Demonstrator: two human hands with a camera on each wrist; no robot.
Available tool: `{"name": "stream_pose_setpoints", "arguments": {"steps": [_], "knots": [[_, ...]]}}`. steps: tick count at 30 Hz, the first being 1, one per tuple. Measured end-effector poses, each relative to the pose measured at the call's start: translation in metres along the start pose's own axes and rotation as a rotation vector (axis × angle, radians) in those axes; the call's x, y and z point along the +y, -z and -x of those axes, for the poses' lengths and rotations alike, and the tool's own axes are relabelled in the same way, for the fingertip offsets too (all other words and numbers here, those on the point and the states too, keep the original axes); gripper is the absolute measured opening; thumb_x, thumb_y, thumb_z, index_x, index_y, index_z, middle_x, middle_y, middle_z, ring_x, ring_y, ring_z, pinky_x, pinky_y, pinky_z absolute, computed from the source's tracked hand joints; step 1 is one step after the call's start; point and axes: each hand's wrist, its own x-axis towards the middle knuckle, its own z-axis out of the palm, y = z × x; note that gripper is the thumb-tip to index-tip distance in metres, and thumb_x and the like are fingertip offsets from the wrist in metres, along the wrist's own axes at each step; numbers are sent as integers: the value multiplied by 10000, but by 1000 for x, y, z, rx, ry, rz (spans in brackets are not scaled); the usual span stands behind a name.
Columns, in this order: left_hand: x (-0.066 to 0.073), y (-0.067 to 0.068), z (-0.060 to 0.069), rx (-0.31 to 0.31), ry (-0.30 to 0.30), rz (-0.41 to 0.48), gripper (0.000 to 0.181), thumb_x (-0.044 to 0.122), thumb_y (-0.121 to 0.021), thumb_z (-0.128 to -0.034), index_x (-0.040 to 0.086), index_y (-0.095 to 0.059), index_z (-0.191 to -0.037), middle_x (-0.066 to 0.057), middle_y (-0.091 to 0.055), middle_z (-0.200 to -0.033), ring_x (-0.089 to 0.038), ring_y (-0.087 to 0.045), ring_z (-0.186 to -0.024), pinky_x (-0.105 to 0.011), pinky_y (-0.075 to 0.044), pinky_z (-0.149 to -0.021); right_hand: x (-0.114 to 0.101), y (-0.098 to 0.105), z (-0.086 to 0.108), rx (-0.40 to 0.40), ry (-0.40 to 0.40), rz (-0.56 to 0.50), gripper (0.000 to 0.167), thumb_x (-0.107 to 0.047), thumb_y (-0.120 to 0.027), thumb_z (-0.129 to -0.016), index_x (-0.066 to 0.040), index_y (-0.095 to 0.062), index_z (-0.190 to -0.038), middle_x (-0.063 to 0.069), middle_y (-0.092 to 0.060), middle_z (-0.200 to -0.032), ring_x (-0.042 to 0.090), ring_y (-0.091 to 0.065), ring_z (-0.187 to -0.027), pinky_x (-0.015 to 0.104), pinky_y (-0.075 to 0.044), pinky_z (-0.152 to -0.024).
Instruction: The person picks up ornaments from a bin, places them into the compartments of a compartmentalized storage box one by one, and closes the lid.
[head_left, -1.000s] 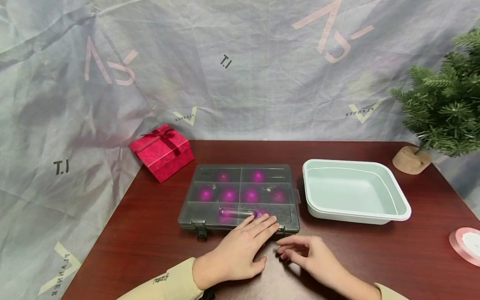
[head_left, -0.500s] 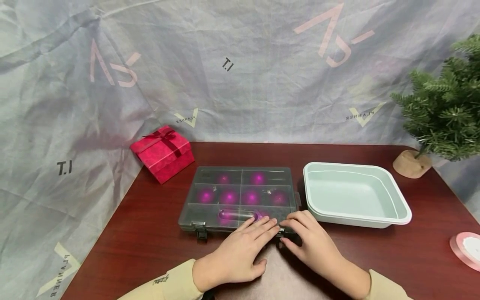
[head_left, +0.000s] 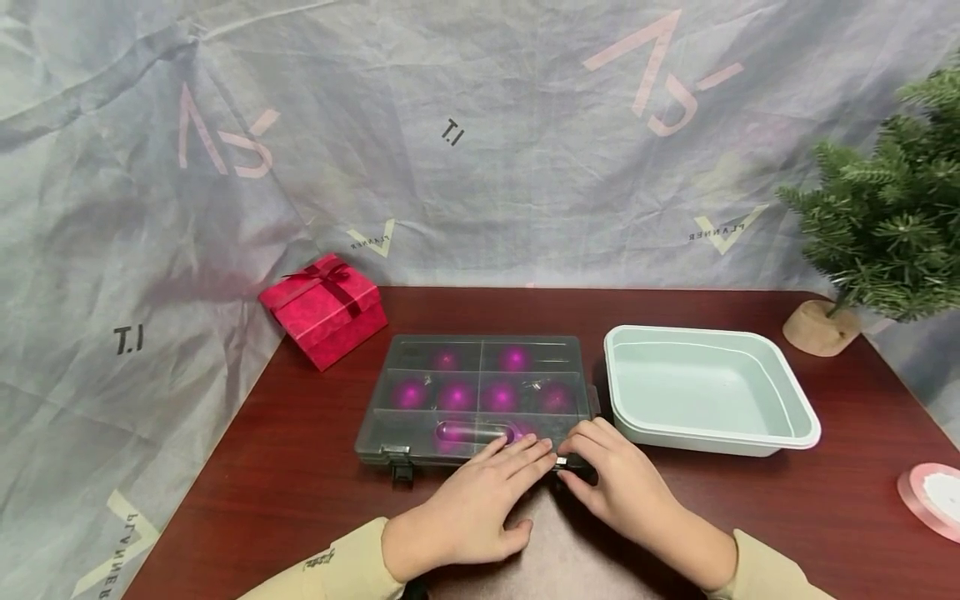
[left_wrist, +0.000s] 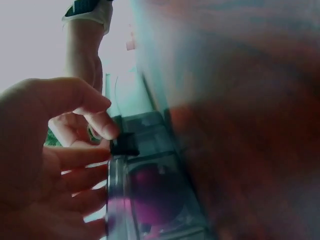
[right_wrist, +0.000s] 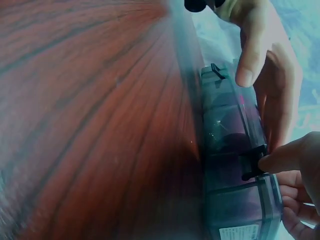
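Observation:
A dark translucent compartment box [head_left: 408, 429] with purple round shapes showing through its lid lies closed on the table. My left hand [head_left: 480, 504] rests palm down, fingers straight, on the front edge of the lid. At the box's front right corner my right hand [head_left: 618, 487] has its fingertips on the lid and its thumb on the black latch [right_wrist: 254, 162], pinching there. The left wrist view shows that same right thumb against the latch [left_wrist: 125, 144]. On the front left, the other latch [head_left: 402, 475] hangs down, sticking out from the box.
To the right of the box stands a pale green plastic tub [head_left: 712, 437]. Behind it to the right is a small artificial fir tree [head_left: 900, 208] on a wooden base. A red gift box [head_left: 326, 312] sits at back left, and a pink ribbon roll [head_left: 930, 500] at far right.
My right hand has moved up and forward from the table in front of the box to its right latch, fingers now on the lid. The left hand has stayed in place.

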Motion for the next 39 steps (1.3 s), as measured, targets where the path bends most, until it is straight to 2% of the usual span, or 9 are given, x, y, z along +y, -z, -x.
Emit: {"name": "stream_pose_setpoints", "arguments": {"steps": [3, 7, 10, 13, 17, 20, 23, 29, 39], "knots": [[-9, 10, 2, 9, -13, 88, 682, 272, -685, -932, 53, -449, -1534, -100, -436, -1575, -220, -365, -1463, -457, -302, -1167, 1, 0, -1, -17, -7, 6, 315, -81, -893, -672, -149, -679, -893, -125, -617, -935, 82, -551, -881, 223, -454, -779], [-30, 31, 16, 94, -20, 131, 562, 231, -664, -954, 62, -537, -1475, -98, -511, -1517, -210, -456, -1404, -410, -392, -1112, 0, 1, -2, -29, -14, 20, 319, -86, -897, -658, -152, -679, -882, -132, -616, -922, 78, -552, -872, 228, -461, -757], [-50, 45, 38, 167, -7, 68, 473, 209, -668, -945, 68, -623, -1394, -86, -585, -1441, -207, -535, -1334, -399, -463, -1048, 0, 2, -3, -34, -23, 33, 326, -85, -900, -649, -155, -681, -880, -136, -618, -919, 77, -558, -873, 240, -475, -748], [-71, 55, 67, 204, 14, 5, 408, 180, -721, -907, 71, -698, -1300, -83, -650, -1349, -227, -601, -1257, -425, -507, -992, -1, 3, -2, -43, -34, 44, 337, -84, -905, -645, -160, -681, -886, -140, -619, -920, 72, -560, -877, 253, -489, -742], [-93, 65, 103, 192, 69, -42, 361, 148, -809, -843, 97, -761, -1197, -62, -703, -1243, -236, -656, -1157, -453, -546, -915, -2, 3, -2, -46, -31, 50, 340, -88, -902, -642, -162, -679, -888, -139, -620, -920, 71, -564, -874, 260, -494, -737], [-101, 67, 119, 163, 95, -58, 367, 127, -830, -822, 106, -770, -1183, -54, -709, -1224, -239, -666, -1128, -459, -560, -874, -1, 3, -3, -38, -15, 47, 322, -92, -889, -646, -160, -680, -881, -133, -619, -913, 73, -563, -861, 252, -489, -728], [-104, 67, 125, 149, 101, -59, 383, 123, -829, -825, 112, -765, -1202, -54, -702, -1244, -241, -661, -1138, -456, -564, -863, 1, 3, -4, -29, 12, 41, 305, -90, -875, -648, -154, -675, -870, -124, -612, -901, 79, -558, -844, 245, -486, -710], [-104, 64, 128, 168, 105, -55, 418, 114, -855, -788, 109, -770, -1198, -57, -702, -1255, -246, -662, -1146, -449, -568, -852, 1, 2, -4, -23, 68, 30, 274, -79, -844, -661, -141, -641, -835, -101, -579, -866, 91, -528, -809, 244, -475, -678], [-102, 60, 129, 160, 153, -16, 455, 105, -875, -775, 98, -767, -1217, -53, -693, -1290, -243, -654, -1178, -437, -575, -834, 4, 1, -6, -32, 80, 16, 262, -49, -819, -685, -136, -616, -826, -77, -567, -848, 101, -514, -798, 243, -461, -679]]}}
